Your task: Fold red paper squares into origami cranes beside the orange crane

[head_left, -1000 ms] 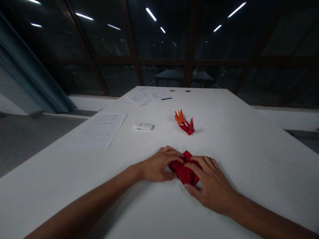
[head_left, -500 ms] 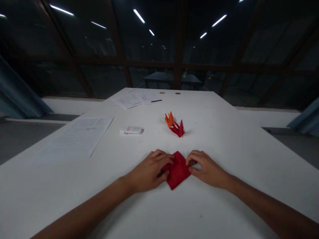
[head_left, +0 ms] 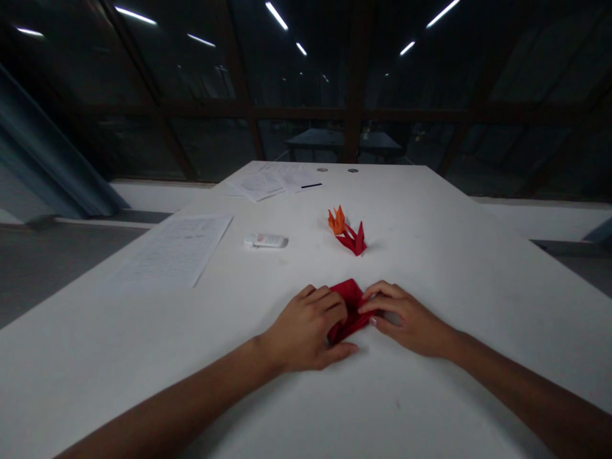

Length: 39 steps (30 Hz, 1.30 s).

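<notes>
A folded sheet of red paper lies on the white table between my hands. My left hand covers its left side, fingers curled over the paper and thumb stretched out along the near edge. At the right corner, my right hand pinches the paper between fingers and thumb. Part of the sheet is bent up, and its left portion is hidden under my left fingers. Beyond the hands sits a folded origami piece with an orange flower-like top and red leaf-like folds.
A white tube lies left of the origami. Printed sheets rest at the table's left, with more papers and a dark pen farther back. Two small round discs are near the far edge of the table.
My left hand has slid over the red paper, its fingers curling and thumb extending. The paper's near corner has been folded up. The whole view has shifted slightly.
</notes>
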Available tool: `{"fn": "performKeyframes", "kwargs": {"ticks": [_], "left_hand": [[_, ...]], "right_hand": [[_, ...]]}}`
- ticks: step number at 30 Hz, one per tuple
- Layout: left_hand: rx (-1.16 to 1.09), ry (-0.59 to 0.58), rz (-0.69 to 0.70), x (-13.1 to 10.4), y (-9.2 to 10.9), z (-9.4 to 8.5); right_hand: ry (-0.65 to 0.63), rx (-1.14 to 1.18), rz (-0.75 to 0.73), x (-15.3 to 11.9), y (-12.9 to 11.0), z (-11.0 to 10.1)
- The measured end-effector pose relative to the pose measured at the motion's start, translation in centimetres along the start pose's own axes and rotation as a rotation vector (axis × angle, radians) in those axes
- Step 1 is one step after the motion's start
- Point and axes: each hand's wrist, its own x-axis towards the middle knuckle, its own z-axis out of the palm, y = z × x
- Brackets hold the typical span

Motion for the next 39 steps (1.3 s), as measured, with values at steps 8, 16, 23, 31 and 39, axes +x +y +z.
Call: {"fn": "performKeyframes", "kwargs": {"ticks": [8, 16, 23, 31, 39], "left_hand": [[-0.069, 0.006, -0.057, 0.2, 0.1, 0.3], [-0.126, 0.018, -0.049, 0.3, 0.0, 0.5], [-0.092, 0.033, -0.108, 0.4, 0.4, 0.7], [0.036, 0.09, 0.002, -0.1, 0.6, 1.5], [0.072, 0.198, 0.058, -0.1, 0.3, 2.3]], "right_hand": [[0.039, 0.048, 0.031, 0.1, 0.2, 0.1], [0.088, 0.172, 0.07, 0.2, 0.2, 0.1], [0.084, 0.173, 0.061, 0.1, 0.2, 0.1], [0.04, 0.11, 0.033, 0.1, 0.0, 0.2], [0.086, 0.186, 0.056, 0.2, -0.1, 0.2]]}}
